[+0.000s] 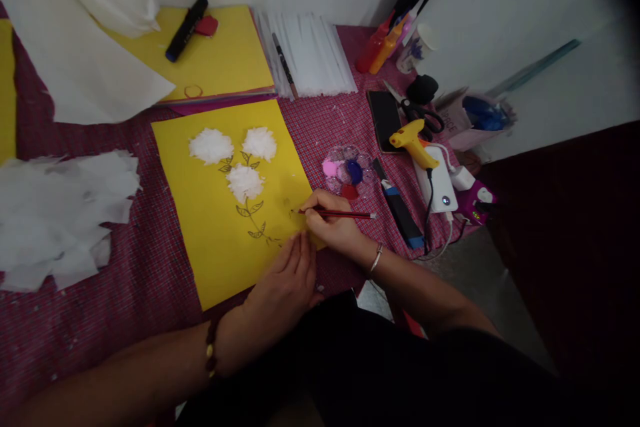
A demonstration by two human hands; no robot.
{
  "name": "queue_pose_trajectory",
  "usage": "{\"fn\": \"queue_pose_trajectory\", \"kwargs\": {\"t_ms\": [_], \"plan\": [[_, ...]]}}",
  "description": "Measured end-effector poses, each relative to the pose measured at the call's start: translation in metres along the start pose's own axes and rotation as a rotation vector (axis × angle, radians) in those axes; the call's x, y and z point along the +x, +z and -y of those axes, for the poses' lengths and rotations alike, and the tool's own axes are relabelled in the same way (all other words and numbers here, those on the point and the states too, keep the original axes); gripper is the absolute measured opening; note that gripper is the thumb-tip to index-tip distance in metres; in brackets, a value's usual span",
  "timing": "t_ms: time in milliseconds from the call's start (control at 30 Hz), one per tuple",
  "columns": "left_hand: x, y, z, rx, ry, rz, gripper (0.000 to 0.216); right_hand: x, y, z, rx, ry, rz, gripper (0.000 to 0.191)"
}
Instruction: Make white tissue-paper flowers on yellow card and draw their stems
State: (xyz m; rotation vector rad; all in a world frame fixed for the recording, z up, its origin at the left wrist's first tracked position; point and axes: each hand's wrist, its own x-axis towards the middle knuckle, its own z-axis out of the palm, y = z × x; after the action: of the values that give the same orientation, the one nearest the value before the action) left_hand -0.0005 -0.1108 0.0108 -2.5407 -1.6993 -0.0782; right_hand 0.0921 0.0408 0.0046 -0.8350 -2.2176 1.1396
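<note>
A yellow sheet of paper [215, 240] lies tilted on the cloth in front of me. Three fluffy white flowers [245, 182] sit on it, above a drawn stem with leaves [256, 220]. My right hand [333, 219] is closed around a dark red pencil [345, 214], whose tip meets the sheet near small marks at its right side. Flat on the lower right part of the sheet rests my left hand [290, 273], its fingers extended close together and holding nothing. The fingertips of the left hand are just below the right hand.
White tissue pieces [60, 207] lie left. Behind are yellow sheets [235, 47], a black marker [187, 28] and white strips [320, 53]. To the right are a paint palette [349, 170], box cutter [400, 210], scissors [425, 117], phone [384, 119] and yellow glue gun [416, 143] with cords.
</note>
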Motion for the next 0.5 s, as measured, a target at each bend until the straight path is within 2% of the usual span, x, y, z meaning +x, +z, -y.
{"fn": "queue_pose_trajectory", "kwargs": {"t_ms": [233,500], "plan": [[0.0007,-0.0025,0.0012,0.022,0.011,0.029,0.078,-0.0001,0.0008,-0.0027,0.043,-0.004,0.018,0.013],[-0.0003,0.0018,-0.0005,0.016,0.008,-0.016,0.078,0.0006,-0.0010,0.0012,0.022,0.006,0.033,0.012]]}}
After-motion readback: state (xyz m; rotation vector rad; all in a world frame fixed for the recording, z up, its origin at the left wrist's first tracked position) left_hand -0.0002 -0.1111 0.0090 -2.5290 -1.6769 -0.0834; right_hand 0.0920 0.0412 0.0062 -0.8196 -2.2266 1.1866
